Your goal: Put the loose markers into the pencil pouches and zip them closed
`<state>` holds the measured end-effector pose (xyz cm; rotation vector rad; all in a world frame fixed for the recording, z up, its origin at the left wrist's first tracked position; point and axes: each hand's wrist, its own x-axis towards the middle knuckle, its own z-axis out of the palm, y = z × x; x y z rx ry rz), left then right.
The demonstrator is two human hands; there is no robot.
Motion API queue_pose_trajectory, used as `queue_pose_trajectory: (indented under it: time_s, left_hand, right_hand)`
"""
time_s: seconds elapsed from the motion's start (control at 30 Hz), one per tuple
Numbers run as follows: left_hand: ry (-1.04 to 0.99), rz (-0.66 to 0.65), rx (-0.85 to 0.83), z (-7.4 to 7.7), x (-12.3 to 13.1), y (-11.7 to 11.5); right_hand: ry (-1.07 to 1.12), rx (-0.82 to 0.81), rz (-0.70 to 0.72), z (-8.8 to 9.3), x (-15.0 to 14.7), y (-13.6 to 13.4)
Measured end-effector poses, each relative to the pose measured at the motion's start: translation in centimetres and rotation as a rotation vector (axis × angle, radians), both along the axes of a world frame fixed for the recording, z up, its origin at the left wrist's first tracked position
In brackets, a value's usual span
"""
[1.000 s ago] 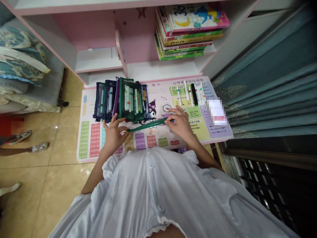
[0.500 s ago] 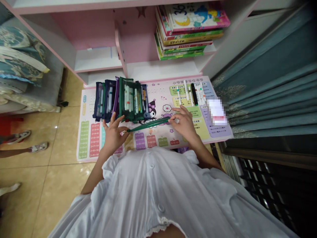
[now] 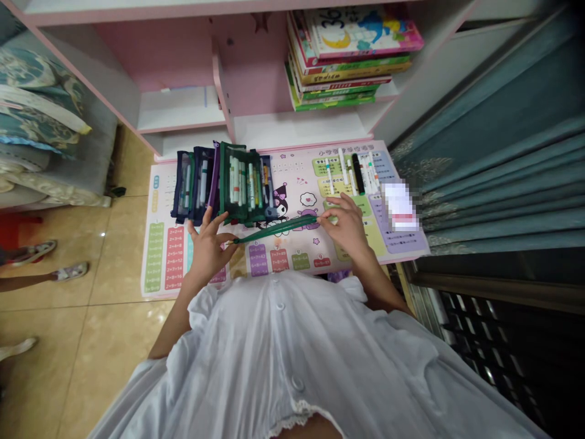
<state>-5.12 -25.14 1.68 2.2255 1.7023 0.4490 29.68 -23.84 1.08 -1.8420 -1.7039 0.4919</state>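
Observation:
A slim green zip pouch (image 3: 276, 228), seen nearly edge-on, is stretched between my hands above the desk mat. My left hand (image 3: 210, 247) pinches its left end between thumb and finger, the other fingers spread. At the opposite end my right hand (image 3: 346, 227) grips the corner between thumb and forefinger. Just beyond my left hand, several mesh pouches lie side by side: dark blue ones (image 3: 201, 183) and a green one (image 3: 235, 183), with pens showing through. White markers (image 3: 343, 167) and a black marker (image 3: 358, 174) lie loose beyond my right hand.
The printed desk mat (image 3: 292, 262) covers the desktop. A phone (image 3: 401, 207), partly blurred out, rests at its right edge. Behind rises a pink-and-white shelf (image 3: 301, 129) with stacked books (image 3: 351, 67). Curtains (image 3: 493, 140) hang at right; another person's feet (image 3: 70, 272) show at left.
My right hand has shifted slightly to the right with its end of the green pouch. My left hand stays nearly in place, and the other pouches and markers have not moved.

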Motion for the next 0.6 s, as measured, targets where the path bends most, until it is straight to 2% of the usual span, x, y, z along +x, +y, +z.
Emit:
queue_pose_trajectory:
  time_s: [0.4, 0.6]
  left_hand:
    - [-0.010, -0.002, 0.000, -0.2, 0.1, -0.1]
    - [-0.073, 0.000, 0.038, -0.7, -0.1, -0.2]
  right_hand:
    - [0.008, -0.054, -0.010, -0.1, 0.7, 0.3]
    - [0.063, 0.024, -0.053, -0.9, 0.6, 0.4]
